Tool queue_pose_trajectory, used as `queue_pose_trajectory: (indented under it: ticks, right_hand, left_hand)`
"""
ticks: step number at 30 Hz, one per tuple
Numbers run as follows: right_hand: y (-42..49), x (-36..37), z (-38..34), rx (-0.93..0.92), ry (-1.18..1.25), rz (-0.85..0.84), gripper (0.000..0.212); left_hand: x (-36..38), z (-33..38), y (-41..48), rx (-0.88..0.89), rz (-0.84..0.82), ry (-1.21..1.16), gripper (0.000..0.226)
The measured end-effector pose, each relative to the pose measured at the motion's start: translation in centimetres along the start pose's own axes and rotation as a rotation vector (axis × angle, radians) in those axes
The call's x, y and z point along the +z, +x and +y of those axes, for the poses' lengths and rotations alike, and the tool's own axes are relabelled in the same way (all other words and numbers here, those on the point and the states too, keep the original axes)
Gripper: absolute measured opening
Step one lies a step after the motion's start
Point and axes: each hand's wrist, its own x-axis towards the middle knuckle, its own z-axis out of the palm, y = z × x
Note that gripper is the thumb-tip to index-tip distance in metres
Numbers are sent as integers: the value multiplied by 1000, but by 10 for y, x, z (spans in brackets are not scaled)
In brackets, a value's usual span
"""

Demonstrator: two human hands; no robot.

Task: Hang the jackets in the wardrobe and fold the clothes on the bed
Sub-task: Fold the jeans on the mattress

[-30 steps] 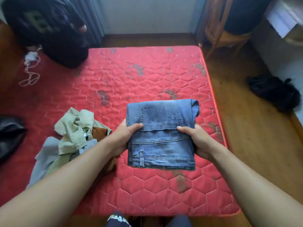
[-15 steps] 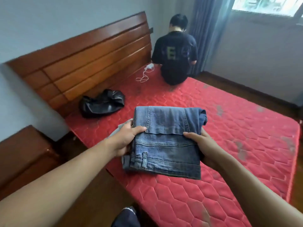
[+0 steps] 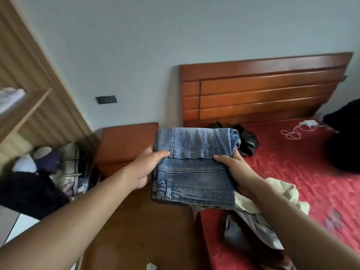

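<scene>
Gripping, left hand: clasped on the left edge of folded jeans; thumb laid flat on top at the upper layer's hem, fingers curled underneath, out of sight.
Grasping, right hand: clamped on the right edge likewise; thumb on top pointing inward, fingers tucked beneath the denim.
Arms: both bare, stretched forward from the lower corners, converging on the bundle; wrists roughly level, palms facing each other.
Jeans, place: held in the air between both hands, off the bed, above its near corner and the strip of wooden floor beside the nightstand.
Jeans, make: mid-blue faded denim, folded to a thick, near-square packet; double-stitched seams, belt loop at lower left, rolled bulk at upper right.
Bed: red quilted top, hexagon stitching, grey smudges; glossy brown headboard of horizontal wooden slats.
On bed: crumpled pale green garment under the right forearm, grey cloth beneath it; shiny black bag by the headboard, partly behind the jeans; white charger cable, looped; person in dark clothing at far right.
Nightstand: reddish-brown wood, smooth top, left of the bed.
Wardrobe: wardrobe at far left, pale wood grain, open; heap of clothes at its bottom, dark, purple and white, blurred.
Wall: pale blue-grey, dark switch plate.
</scene>
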Motion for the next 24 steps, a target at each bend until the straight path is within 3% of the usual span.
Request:
queue_pose_trajectory:
  ticks: [3, 7, 14, 24]
  right_hand:
    - [53, 81, -3, 31, -40, -77, 41]
    - [110, 178, -6, 39, -110, -160, 40]
    - [199, 315, -16, 47, -266, -340, 46]
    - [341, 514, -27, 93, -305, -733, 43]
  left_hand:
    - [-79, 11, 19, -6, 91, -31, 26]
    - [-176, 23, 41, 11, 177, -70, 58]
    - [-294, 38, 66, -21, 327, -219, 35]
    - [-432, 61, 123, -42, 639, -383, 37]
